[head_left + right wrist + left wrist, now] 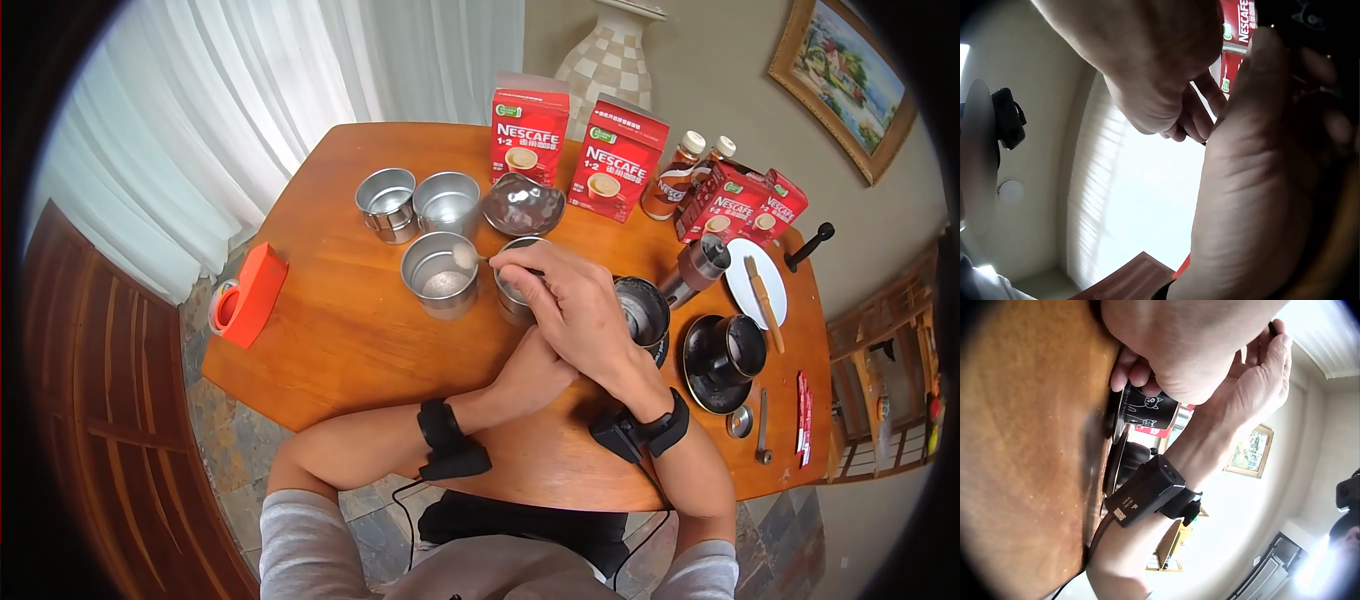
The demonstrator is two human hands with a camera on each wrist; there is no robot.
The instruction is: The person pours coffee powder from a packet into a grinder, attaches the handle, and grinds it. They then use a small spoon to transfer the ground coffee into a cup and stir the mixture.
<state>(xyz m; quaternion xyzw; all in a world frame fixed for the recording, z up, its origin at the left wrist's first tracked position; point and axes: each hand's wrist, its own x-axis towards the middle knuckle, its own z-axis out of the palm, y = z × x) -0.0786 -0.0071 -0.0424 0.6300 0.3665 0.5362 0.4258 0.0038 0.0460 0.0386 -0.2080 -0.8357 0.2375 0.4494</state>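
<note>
My right hand [575, 300] pinches a spoon whose powder-laden bowl [464, 256] hangs over a metal cup [440, 285] with pale powder inside. The spoon's dark handle end [1274, 329] shows at the fingers in the left wrist view. Crossing beneath the right wrist, my left hand [1179, 344] is mostly hidden in the head view. Its curled fingers lie against the black cup [1159, 412] with white cat drawings, low by its saucer [1116, 419]. A second metal cup [512, 300] stands half hidden behind the right hand.
Two metal cups [447, 205] and a dark glass bowl [523, 205] stand behind. Red Nescafe boxes [618, 160] and bottles [668, 180] line the back. At right are another black cup [735, 350], a grinder [695, 272] and a white plate [745, 290]; an orange holder [255, 295] is left.
</note>
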